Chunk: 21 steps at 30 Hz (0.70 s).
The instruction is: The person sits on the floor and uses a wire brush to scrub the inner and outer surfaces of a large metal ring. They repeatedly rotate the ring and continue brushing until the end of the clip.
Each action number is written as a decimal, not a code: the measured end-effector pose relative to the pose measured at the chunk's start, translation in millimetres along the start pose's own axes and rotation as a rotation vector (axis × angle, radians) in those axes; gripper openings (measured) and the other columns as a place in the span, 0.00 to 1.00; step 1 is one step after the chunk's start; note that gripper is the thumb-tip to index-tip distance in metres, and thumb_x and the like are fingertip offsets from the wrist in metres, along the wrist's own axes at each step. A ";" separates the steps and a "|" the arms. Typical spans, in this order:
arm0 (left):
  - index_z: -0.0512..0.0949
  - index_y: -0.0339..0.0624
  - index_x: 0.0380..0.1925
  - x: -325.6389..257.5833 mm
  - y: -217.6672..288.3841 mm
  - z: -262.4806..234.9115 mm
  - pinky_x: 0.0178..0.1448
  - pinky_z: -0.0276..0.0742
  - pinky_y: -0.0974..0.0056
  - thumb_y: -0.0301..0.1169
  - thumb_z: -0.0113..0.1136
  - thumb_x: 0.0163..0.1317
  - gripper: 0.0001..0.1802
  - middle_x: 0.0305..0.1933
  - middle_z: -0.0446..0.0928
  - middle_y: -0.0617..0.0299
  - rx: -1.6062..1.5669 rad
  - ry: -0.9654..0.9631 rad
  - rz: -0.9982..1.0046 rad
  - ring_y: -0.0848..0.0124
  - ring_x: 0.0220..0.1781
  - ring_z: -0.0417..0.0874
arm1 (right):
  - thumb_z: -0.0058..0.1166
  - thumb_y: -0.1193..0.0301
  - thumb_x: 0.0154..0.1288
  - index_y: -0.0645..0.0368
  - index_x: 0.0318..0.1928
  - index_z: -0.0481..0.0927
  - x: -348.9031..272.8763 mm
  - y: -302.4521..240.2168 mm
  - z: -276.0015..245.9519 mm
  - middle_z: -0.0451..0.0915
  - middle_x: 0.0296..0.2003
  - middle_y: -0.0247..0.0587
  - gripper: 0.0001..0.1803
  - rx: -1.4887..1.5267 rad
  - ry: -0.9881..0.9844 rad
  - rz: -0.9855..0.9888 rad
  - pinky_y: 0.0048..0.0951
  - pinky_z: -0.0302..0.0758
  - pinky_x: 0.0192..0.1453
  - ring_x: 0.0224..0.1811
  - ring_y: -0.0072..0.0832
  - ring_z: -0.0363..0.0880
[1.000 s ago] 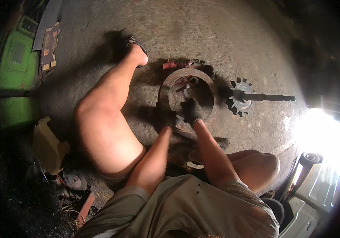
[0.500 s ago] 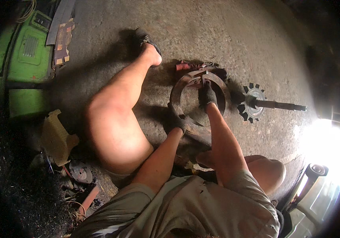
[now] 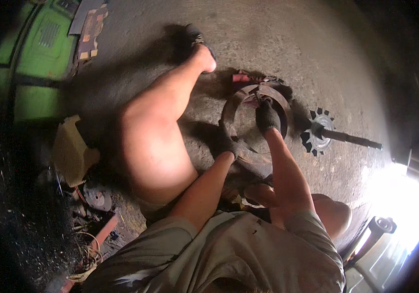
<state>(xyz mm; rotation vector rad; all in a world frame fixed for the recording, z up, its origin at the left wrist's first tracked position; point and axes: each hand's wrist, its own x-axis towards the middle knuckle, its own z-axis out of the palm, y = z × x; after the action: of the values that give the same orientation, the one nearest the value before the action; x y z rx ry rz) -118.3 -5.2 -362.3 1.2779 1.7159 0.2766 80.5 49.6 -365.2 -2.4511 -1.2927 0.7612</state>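
We are working over a thick, rusty metal ring (image 3: 229, 112) on the grey concrete floor (image 3: 287, 53), dark-gloved left hand (image 3: 229, 145) touching its rim, dark-gloved right hand (image 3: 268, 117) reaching over its opening; whether fingers are gripping, we cannot tell. Work is seemingly under way, unfinished.

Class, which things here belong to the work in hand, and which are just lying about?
Work in hand:
metal ring, left hand at its near-left edge
right hand over the ring; what it holds is unclear

Apparently lying about:
bladed wheel on shaft, possibly related
tan block-like piece
grey disc
reddish bar
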 end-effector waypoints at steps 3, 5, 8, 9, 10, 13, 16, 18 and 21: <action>0.47 0.57 0.83 -11.0 -5.3 -2.9 0.70 0.73 0.48 0.40 0.69 0.65 0.53 0.71 0.72 0.45 0.294 0.001 -0.002 0.48 0.71 0.74 | 0.55 0.57 0.72 0.58 0.53 0.78 -21.8 1.8 5.4 0.85 0.40 0.58 0.19 0.175 -0.082 -0.033 0.52 0.78 0.47 0.43 0.57 0.85; 0.49 0.61 0.83 -21.8 -7.4 -3.9 0.78 0.66 0.49 0.40 0.65 0.68 0.49 0.78 0.65 0.48 0.370 0.032 -0.014 0.51 0.78 0.67 | 0.59 0.56 0.70 0.59 0.48 0.80 -45.4 5.2 12.6 0.83 0.33 0.54 0.19 0.152 -0.036 -0.256 0.50 0.77 0.43 0.36 0.53 0.84; 0.53 0.53 0.82 -26.1 -6.4 -2.0 0.81 0.62 0.49 0.41 0.64 0.67 0.46 0.81 0.61 0.48 0.188 0.011 -0.115 0.54 0.82 0.61 | 0.59 0.57 0.71 0.59 0.49 0.80 -67.8 6.7 19.7 0.83 0.36 0.55 0.18 0.000 -0.118 -0.394 0.50 0.76 0.44 0.39 0.53 0.84; 0.54 0.50 0.81 -23.5 -5.1 -0.3 0.82 0.61 0.49 0.41 0.63 0.67 0.45 0.82 0.59 0.48 0.225 0.005 -0.132 0.56 0.84 0.59 | 0.58 0.57 0.72 0.60 0.50 0.79 -74.5 4.9 23.2 0.83 0.37 0.56 0.18 -0.030 -0.075 -0.424 0.50 0.76 0.45 0.40 0.53 0.84; 0.56 0.49 0.80 -23.3 -6.8 -0.6 0.80 0.62 0.49 0.41 0.63 0.67 0.44 0.80 0.61 0.48 0.205 0.001 -0.142 0.55 0.82 0.60 | 0.57 0.57 0.73 0.60 0.50 0.79 -83.8 4.5 24.6 0.83 0.38 0.57 0.18 -0.031 -0.005 -0.482 0.50 0.76 0.45 0.42 0.53 0.84; 0.60 0.47 0.75 -19.7 -9.5 -0.9 0.77 0.65 0.49 0.40 0.64 0.67 0.39 0.75 0.65 0.48 0.285 0.055 -0.048 0.54 0.78 0.65 | 0.55 0.57 0.75 0.60 0.50 0.79 -101.2 -2.3 28.5 0.82 0.41 0.61 0.18 0.215 0.015 -0.496 0.53 0.75 0.46 0.45 0.56 0.83; 0.65 0.46 0.71 -20.2 -8.6 -5.0 0.74 0.69 0.49 0.39 0.64 0.66 0.35 0.69 0.70 0.47 0.351 0.099 0.030 0.53 0.73 0.70 | 0.54 0.57 0.76 0.58 0.50 0.78 -105.0 -6.5 30.9 0.82 0.40 0.63 0.17 0.103 0.062 -0.477 0.57 0.75 0.45 0.45 0.60 0.82; 0.68 0.44 0.68 -23.3 -4.6 -10.4 0.71 0.71 0.49 0.39 0.64 0.66 0.32 0.66 0.73 0.47 0.367 0.095 0.055 0.52 0.70 0.73 | 0.53 0.57 0.76 0.58 0.49 0.77 -103.7 -4.8 32.9 0.82 0.38 0.64 0.16 0.005 -0.035 -0.297 0.59 0.74 0.44 0.44 0.63 0.81; 0.72 0.43 0.64 -26.4 6.8 -20.4 0.68 0.74 0.49 0.38 0.64 0.66 0.28 0.60 0.77 0.46 0.406 0.120 0.095 0.51 0.66 0.78 | 0.51 0.57 0.77 0.57 0.47 0.77 -98.4 2.4 37.8 0.83 0.37 0.64 0.15 0.078 0.136 -0.419 0.61 0.74 0.43 0.42 0.65 0.81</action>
<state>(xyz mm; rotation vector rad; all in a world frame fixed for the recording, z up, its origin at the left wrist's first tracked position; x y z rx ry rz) -129.8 -17.6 -332.7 1.6688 1.8782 0.0593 15.2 -33.1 -365.5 -2.0284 -1.6113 0.5134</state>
